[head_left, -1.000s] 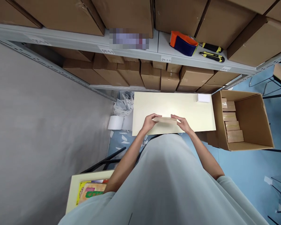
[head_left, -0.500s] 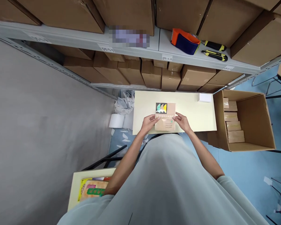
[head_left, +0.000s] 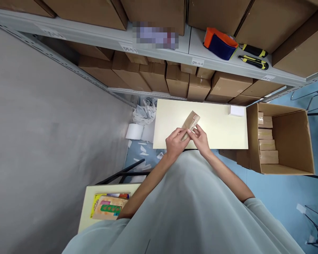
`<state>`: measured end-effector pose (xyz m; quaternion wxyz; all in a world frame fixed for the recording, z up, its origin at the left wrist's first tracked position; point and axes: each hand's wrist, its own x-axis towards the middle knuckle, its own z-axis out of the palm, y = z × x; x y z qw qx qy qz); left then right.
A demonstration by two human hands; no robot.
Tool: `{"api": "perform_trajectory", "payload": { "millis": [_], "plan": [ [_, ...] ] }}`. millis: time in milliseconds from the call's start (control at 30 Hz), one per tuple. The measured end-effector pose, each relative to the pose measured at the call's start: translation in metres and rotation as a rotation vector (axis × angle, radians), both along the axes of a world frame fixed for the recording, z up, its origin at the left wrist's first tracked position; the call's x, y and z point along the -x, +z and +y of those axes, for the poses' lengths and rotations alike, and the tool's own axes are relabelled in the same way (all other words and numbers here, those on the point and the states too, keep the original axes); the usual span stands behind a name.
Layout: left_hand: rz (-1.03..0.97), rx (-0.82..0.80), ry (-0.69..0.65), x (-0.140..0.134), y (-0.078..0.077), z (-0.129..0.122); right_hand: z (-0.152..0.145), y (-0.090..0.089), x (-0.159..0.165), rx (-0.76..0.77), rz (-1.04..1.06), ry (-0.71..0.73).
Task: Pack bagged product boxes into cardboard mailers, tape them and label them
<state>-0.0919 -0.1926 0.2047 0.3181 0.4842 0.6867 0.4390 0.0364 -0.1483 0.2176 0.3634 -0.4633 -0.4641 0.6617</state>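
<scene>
Head view — left hand (head_left: 175,144) and right hand (head_left: 201,141) pinch a tilted book (head_left: 190,121) — fingers (head_left: 178,132) nearly together.

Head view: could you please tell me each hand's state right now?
Left hand: closed, holding the book near its lower end.
Right hand: closed, holding the same book.

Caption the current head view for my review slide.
Left hand and right hand hold a tilted book over a pale table, an open cardboard box at right.
</scene>
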Motion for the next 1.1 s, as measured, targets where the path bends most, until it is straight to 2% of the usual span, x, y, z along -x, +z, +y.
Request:
{"api": "perform_trajectory", "payload": {
  "millis": [100, 200, 300, 367, 467, 500, 567, 667, 767, 867, 1000, 1100],
  "plan": [
    [-0.030, -0.028, -0.081, -0.002, 0.003, -0.005, 0.006, -0.002, -0.003, -0.004, -0.031, -0.040],
    [-0.069, -0.056, -0.148, 0.007, -0.003, -0.003, 0.011, -0.010, -0.010, 0.036, -0.065, -0.078],
    [-0.138, -0.008, 0.034, 0.034, -0.018, 0.004, 0.012, -0.013, -0.017, 0.098, -0.086, -0.047],
    [-0.330, 0.129, 0.104, 0.056, -0.031, 0.008, 0.011, -0.013, -0.019, 0.121, -0.090, -0.006],
    [-0.750, 0.372, -0.053, 0.081, -0.048, 0.008, 0.012, -0.020, -0.015, 0.127, -0.096, 0.048],
    [-0.844, 0.408, -0.092, 0.086, -0.052, 0.007, 0.013, -0.026, -0.013, 0.130, -0.108, 0.062],
    [-0.915, 0.403, -0.053, 0.090, -0.058, 0.005, 0.018, -0.040, -0.009, 0.127, -0.172, 0.076],
    [-0.834, 0.315, 0.130, 0.089, -0.065, 0.005, 0.027, -0.064, -0.001, 0.104, -0.313, 0.085],
    [-0.706, 0.230, 0.240, 0.086, -0.068, 0.012, 0.033, -0.078, 0.018, 0.130, -0.287, 0.188],
    [-0.619, 0.172, 0.231, 0.081, -0.066, 0.019, 0.032, -0.076, 0.046, 0.144, -0.177, 0.227],
    [-0.430, 0.200, 0.193, 0.063, -0.055, 0.022, 0.030, -0.062, 0.079, 0.104, -0.140, 0.113],
    [-0.331, 0.200, 0.125, 0.053, -0.047, 0.020, 0.033, -0.057, 0.087, 0.083, -0.186, 0.020]
  ]
}}
